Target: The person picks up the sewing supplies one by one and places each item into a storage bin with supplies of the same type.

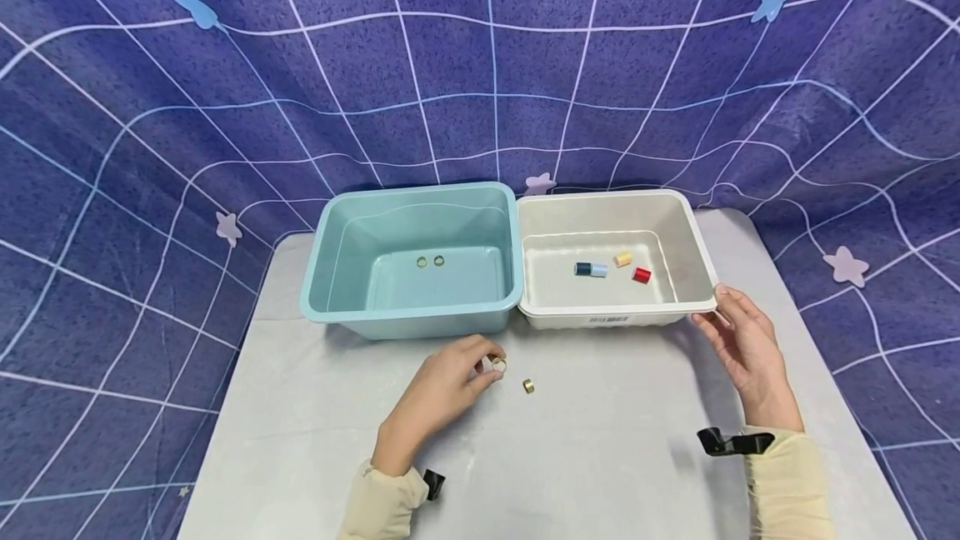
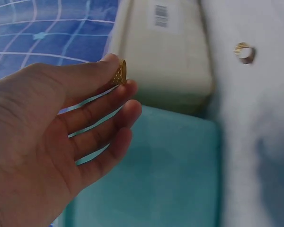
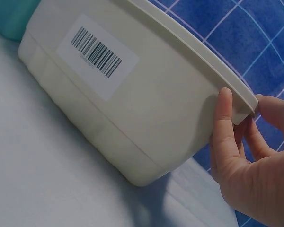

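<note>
Between thumb and index finger, my left hand point(image 1: 453, 377) pinches a gold ring point(image 2: 119, 73), held above the table just in front of the teal bin point(image 1: 420, 322). A second gold ring point(image 1: 528, 386) lies on the table to the right of that hand. Two more rings point(image 1: 431, 262) rest on the floor of the teal bin. At the front right corner of the white bin point(image 1: 615, 308), my right hand point(image 1: 750, 348) grips the rim, thumb on top and fingers beneath. Inside the white bin lie several thread spools point(image 1: 641, 275) in red, yellow, light blue and dark blue.
Both bins stand side by side, touching, on a table with a pale cloth point(image 1: 585, 465). A dark blue curtain point(image 1: 450, 65) with a grid and stars hangs behind and at both sides. A barcode label point(image 3: 97, 56) is on the white bin's front wall.
</note>
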Tool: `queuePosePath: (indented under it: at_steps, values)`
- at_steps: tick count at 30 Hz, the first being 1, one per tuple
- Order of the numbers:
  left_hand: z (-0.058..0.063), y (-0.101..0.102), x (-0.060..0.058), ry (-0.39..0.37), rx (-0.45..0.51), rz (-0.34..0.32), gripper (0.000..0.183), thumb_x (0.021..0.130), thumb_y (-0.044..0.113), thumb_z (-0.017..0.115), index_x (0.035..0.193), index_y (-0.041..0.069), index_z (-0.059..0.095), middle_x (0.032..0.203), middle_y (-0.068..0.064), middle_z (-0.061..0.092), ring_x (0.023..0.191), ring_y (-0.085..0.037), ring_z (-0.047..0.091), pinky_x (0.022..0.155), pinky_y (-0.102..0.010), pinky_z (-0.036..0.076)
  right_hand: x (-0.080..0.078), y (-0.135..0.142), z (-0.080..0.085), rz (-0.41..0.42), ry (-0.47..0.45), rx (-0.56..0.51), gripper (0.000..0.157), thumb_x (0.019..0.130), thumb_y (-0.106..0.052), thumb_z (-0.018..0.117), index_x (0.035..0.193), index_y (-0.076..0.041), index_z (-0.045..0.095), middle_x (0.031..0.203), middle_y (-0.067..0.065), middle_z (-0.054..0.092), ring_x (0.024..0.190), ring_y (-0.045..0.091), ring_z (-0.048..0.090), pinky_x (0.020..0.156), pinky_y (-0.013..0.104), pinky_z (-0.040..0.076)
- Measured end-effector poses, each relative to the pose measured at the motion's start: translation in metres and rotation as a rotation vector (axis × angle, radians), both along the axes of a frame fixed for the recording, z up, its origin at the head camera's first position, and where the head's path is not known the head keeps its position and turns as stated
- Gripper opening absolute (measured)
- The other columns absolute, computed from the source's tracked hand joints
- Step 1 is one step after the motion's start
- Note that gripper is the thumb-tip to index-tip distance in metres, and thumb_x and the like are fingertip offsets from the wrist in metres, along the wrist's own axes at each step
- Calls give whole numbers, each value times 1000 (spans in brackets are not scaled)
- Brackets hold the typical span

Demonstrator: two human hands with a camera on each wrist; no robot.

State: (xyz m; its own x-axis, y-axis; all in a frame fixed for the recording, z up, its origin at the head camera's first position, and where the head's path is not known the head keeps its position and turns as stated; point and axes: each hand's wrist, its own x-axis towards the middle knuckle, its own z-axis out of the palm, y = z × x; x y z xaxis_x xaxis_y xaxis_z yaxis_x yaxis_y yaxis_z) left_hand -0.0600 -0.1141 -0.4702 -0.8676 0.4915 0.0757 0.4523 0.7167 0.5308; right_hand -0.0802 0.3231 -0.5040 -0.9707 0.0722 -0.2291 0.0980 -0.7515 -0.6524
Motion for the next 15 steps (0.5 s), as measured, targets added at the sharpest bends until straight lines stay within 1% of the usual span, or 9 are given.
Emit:
queuePosePath:
  at_steps: [5,11,15]
  values:
    - [18,-6,1,32,73,-3,18,95,25,78,113,25,72,103,15,69,84,-4,64,73,-23,52,0,0,0,3,-2,-2,18,107,-4,54,107,-3,72,106,8,72,96,18,73,83,28,64]
    - [36,-15,0,-13,223,-36,15,99,27,74,114,28,72,104,15,69,86,0,61,76,-22,52,0,0,0,13,-4,-10,20,107,-4,52,106,-3,72,104,9,71,94,18,72,83,28,64]
    - [45,-22,-3,-7,259,-43,18,98,26,74,115,31,71,105,17,69,87,1,60,78,-22,53,0,0,0,10,-3,-7,19,107,-4,52,106,-3,72,104,9,71,95,18,72,83,28,64]
